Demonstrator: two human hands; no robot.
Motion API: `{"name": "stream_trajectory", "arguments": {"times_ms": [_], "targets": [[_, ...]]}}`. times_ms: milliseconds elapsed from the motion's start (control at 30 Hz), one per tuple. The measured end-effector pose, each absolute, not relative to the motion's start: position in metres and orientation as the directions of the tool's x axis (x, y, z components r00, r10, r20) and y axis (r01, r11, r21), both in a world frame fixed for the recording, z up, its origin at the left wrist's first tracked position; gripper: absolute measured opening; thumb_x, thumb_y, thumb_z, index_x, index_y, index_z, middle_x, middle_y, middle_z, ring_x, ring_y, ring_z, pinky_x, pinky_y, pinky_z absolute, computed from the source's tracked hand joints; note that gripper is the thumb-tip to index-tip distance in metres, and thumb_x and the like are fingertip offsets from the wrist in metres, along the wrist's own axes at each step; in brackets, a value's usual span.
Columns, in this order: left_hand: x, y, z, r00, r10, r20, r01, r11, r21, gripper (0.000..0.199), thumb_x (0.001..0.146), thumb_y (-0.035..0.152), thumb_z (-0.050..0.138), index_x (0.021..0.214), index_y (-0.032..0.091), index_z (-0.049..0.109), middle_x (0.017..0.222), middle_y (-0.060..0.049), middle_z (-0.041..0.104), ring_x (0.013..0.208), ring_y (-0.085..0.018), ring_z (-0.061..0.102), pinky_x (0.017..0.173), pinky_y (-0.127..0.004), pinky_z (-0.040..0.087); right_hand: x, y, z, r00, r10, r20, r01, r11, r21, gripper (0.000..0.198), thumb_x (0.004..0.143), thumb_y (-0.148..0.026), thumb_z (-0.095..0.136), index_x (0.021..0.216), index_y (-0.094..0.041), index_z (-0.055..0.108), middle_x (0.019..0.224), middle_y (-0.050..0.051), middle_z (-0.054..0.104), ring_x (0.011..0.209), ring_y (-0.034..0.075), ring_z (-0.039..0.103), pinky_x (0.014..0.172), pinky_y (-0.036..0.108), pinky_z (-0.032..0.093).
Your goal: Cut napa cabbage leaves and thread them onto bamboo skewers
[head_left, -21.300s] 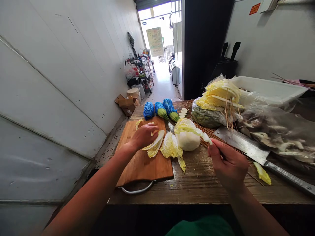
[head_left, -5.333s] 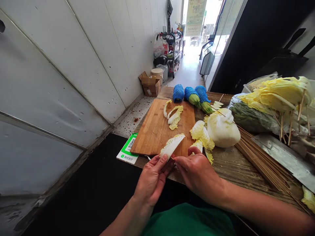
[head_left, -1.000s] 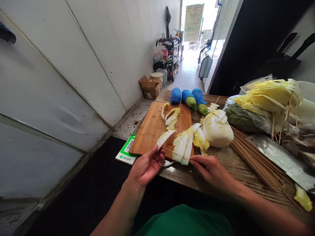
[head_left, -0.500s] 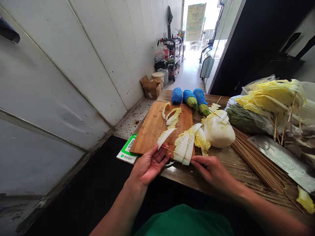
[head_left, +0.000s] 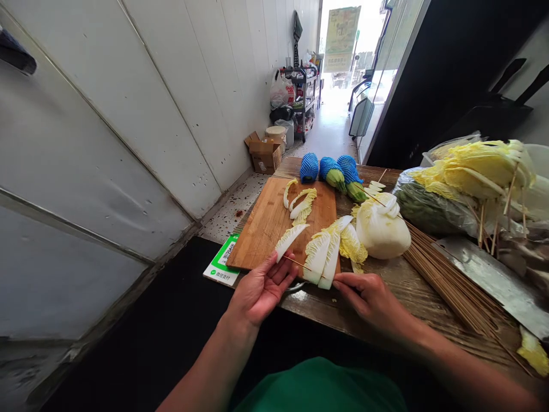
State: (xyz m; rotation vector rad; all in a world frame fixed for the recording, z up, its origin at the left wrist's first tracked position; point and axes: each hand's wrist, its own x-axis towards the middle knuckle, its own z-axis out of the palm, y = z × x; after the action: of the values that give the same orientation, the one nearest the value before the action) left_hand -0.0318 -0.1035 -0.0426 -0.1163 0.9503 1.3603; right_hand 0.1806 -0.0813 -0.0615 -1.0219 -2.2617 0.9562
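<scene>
My left hand [head_left: 266, 287], palm up, pinches a narrow strip of napa cabbage [head_left: 290, 240] between thumb and fingers. A thin wooden skewer [head_left: 299, 262] reaches from that strip into cabbage pieces [head_left: 317, 256] at the near right of the wooden cutting board [head_left: 261, 223]. My right hand [head_left: 364, 294] is closed at the other side of these pieces, its thumb and forefinger pinched on the skewer's end, which is mostly hidden. More cabbage strips [head_left: 303, 207] lie on the board's far part. A pale cabbage head [head_left: 382, 229] sits just right of the board.
Zucchini in blue foam nets [head_left: 332, 171] lie behind the board. To the right are a bundle of skewers [head_left: 446, 280], a wide cleaver blade [head_left: 493, 286] and a pile of skewered cabbage [head_left: 476, 166]. A green payment-code card [head_left: 223, 260] sticks out under the board's left corner.
Almost nothing differs. Both hands hold the same grips, and the whole scene has shifted only slightly in view.
</scene>
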Motion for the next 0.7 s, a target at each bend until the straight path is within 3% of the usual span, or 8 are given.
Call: {"name": "stream_trajectory", "arguments": {"times_ms": [700], "targets": [[-0.0231,-0.1041,-0.0435,-0.207,0.783,-0.587,-0.793,0.217,0.57,0.012,0.083,0.007,0.05,0.082,0.007,0.062,0.082,-0.014,0.07,0.079,-0.02,0.068,0.08,-0.04,0.054,0.1806,-0.0836,-0.0606,-0.593,0.798,0.11,0.457,0.446,-0.77,0.027,0.089,-0.025,0.04,0.081,-0.016,0.064,0.066,0.001,0.063,0.057,0.013,0.053,0.057,0.023,0.039]]}}
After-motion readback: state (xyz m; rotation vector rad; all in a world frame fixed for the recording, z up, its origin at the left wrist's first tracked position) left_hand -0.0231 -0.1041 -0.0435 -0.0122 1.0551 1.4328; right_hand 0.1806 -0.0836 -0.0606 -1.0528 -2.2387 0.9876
